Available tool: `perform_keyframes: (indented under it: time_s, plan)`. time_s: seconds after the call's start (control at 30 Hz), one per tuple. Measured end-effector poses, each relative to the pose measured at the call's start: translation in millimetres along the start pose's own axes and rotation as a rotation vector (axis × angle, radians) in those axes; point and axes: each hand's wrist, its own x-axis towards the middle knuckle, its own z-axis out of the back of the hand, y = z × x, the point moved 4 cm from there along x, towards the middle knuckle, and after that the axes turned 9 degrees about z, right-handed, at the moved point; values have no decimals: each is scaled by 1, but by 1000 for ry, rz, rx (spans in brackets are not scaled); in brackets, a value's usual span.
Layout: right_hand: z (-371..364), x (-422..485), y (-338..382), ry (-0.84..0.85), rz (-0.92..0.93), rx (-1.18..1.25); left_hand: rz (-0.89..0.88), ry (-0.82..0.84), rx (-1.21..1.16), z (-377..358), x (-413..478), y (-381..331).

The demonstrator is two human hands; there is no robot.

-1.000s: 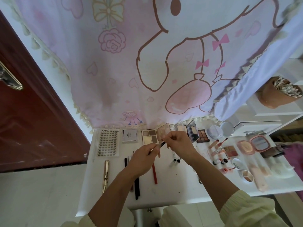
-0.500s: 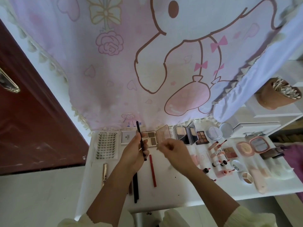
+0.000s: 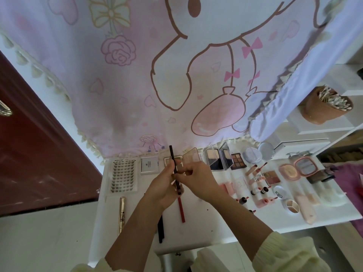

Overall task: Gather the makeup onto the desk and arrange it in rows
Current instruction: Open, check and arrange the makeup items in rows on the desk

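Observation:
My left hand (image 3: 165,185) grips a thin dark pencil (image 3: 172,160) that stands nearly upright above the white desk (image 3: 206,228). My right hand (image 3: 196,179) pinches the same pencil's lower part. A red pencil (image 3: 181,210) lies on the desk just below my hands, and a black pen (image 3: 161,230) lies under my left wrist. Along the back edge sit a lash tray (image 3: 123,174), a white compact (image 3: 149,164) and several open palettes (image 3: 216,159). Lip tubes and small bottles (image 3: 259,188) are scattered to the right.
A pink cartoon curtain (image 3: 176,75) hangs behind the desk. A gold tube (image 3: 121,213) lies at the desk's left. A brown cup of cotton swabs (image 3: 326,107) stands on the shelf at right. A red-brown door (image 3: 35,154) is at left.
My left hand lifted the dark pencil off the desk to upright. My right hand let go of the clear palette lid and came over to pinch the pencil.

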Motion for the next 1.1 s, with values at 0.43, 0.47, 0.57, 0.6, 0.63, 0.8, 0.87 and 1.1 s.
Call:
perform_keyframes:
  time_s: [0.43, 0.47, 0.57, 0.6, 0.63, 0.8, 0.87, 1.1]
  plan:
    - [6, -11, -21, 50, -178, 113, -347, -249, 186, 15, 4, -16]
    - [6, -15, -24, 58, -197, 109, -356, -271, 164, 17, 4, -16]
    - [12, -27, -35, 70, -245, 124, -374, -307, 117, 23, 5, -17]
    - [14, -32, -38, 70, -251, 122, -373, -319, 112, 27, 5, -16]
    - [16, -37, -43, 64, -258, 123, -362, -333, 114, 30, 5, -14]
    - [14, -65, -72, 35, -324, 112, -190, -433, 350, 42, 11, 22]
    - [3, -76, -90, 76, -363, -1, -82, -459, 492, 43, 15, 45]
    - [-23, -95, -133, 73, -497, -240, 1, -466, 695, 49, 42, 93]
